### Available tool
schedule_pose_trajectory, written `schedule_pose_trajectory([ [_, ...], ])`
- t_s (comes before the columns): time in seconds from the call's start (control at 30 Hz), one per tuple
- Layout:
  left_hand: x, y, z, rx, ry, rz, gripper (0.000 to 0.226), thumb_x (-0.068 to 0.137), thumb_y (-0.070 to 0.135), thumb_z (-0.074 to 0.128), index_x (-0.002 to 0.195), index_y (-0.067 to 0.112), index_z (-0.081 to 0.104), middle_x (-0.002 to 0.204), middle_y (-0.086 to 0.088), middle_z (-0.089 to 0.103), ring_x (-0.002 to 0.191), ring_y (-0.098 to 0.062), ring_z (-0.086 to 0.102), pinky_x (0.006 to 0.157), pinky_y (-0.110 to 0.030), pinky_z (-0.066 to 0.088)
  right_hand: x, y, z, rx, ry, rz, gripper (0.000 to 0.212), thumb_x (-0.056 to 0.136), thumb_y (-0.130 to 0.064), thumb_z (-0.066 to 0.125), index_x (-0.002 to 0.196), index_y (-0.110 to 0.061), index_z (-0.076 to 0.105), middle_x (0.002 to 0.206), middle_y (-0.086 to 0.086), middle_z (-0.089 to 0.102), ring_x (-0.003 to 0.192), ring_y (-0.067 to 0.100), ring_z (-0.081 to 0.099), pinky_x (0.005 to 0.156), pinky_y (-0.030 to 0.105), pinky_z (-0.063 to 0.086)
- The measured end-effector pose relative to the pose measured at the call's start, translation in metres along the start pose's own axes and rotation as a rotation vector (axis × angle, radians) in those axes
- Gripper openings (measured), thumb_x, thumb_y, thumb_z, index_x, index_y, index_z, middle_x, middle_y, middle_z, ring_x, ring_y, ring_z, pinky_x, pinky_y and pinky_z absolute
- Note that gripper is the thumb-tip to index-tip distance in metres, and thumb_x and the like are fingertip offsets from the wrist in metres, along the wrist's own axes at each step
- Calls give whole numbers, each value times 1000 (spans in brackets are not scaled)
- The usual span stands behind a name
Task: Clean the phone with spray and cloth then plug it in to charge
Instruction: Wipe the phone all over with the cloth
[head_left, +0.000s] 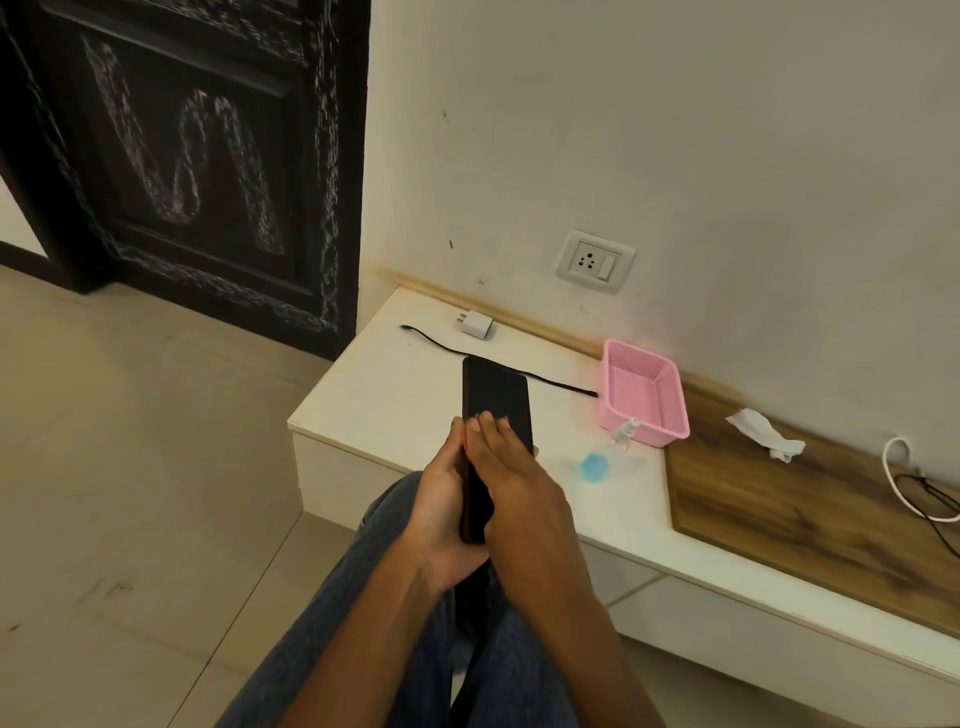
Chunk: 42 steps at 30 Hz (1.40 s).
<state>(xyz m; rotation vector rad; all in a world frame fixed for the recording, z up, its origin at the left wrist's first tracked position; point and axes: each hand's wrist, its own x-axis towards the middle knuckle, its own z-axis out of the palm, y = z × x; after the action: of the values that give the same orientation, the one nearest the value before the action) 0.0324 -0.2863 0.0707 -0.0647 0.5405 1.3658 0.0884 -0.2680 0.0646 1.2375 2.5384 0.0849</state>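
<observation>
A dark panelled door (197, 156) with pale chalky scrawls stands well beyond the hands and off to their left, next to the off-white wall (675, 130). A low white surface (395, 384) runs along that wall beyond and to the right of the hands, and its far right part is a wood-grain panel (810, 499). The person's jeans-clad legs (395, 639) lie below the forearms.

The black phone (496, 410) is held upright over the near edge of the surface, screen facing the camera. The left hand (441, 514) cups it from behind and below, fingers curled round its left edge. The right hand (519, 483) lies over the lower half of the screen, fingers fairly straight and flat against the glass.

A pink mesh basket (644, 392) sits to the right of the hands, by the wall. A clear spray bottle (610, 452) with blue liquid lies on its side just right of the right hand, touching the basket's near side. A white socket plate (596, 261) is on the wall beyond the hands. A crumpled white cloth (766, 434) lies farther right on the wood. A black cable (550, 382) runs behind the phone, and a white charger plug (475, 323) lies beyond it.
</observation>
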Motion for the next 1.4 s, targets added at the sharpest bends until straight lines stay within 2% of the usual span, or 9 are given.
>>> schedule_pose_trajectory([
  [0.03,2,1,-2,25,14,-5,61,85,60,48,120,12,65,123,-12,65,111,-27,61,96,-40,45,-2,2,15,-298,-51,-49,44,92,-30,41,132,-15,50,144,12,40,131,31,39,103,49,32],
  [0.1,4,5,-6,82,18,7,71,86,64,43,124,8,61,123,-14,62,101,-25,64,85,-37,51,-23,-4,31,327,213,-141,51,78,-14,36,125,-11,54,136,8,48,123,25,50,98,38,41],
  [0.23,10,8,-14,153,34,79,70,90,64,32,112,5,64,120,-17,61,110,-28,57,94,-40,46,-51,18,44,352,680,-131,52,77,-10,35,129,-12,39,130,6,56,126,19,44,105,26,32],
  [0.43,16,3,-13,61,6,52,71,91,63,31,108,4,67,113,-18,65,111,-29,56,105,-46,38,-57,21,34,390,670,-82,55,101,-21,6,124,-11,55,124,6,62,122,22,51,105,31,26],
  [0.63,15,5,-10,43,-10,80,71,92,62,30,104,5,71,126,-19,62,123,-32,51,101,-45,40,-56,22,34,396,716,66,56,70,-6,31,122,-12,51,121,8,64,120,20,42,106,26,18],
  [0.8,16,3,-11,46,-21,67,71,92,62,30,96,7,76,121,-18,65,127,-34,50,95,-44,44,-54,23,31,302,715,177,61,67,-4,26,113,-6,67,118,9,65,110,31,61,83,44,52],
  [0.93,18,3,-8,68,-13,41,72,91,63,31,109,5,71,132,-19,57,129,-32,48,96,-41,47,-48,26,22,242,687,205,60,68,-4,26,111,-6,67,117,11,66,109,31,61,81,50,51],
  [1.2,14,-4,-2,165,-43,21,64,91,60,35,127,14,60,126,-13,63,119,-26,57,99,-38,44,-15,52,-7,209,506,206,81,32,11,85,109,-2,67,111,16,68,105,36,63,83,53,49],
  [1.4,14,-7,-4,230,-60,-10,62,91,61,36,129,17,59,123,-12,65,113,-27,61,93,-39,49,0,66,-36,311,473,201,64,85,8,48,144,-11,30,152,8,28,142,26,21,115,38,15],
])
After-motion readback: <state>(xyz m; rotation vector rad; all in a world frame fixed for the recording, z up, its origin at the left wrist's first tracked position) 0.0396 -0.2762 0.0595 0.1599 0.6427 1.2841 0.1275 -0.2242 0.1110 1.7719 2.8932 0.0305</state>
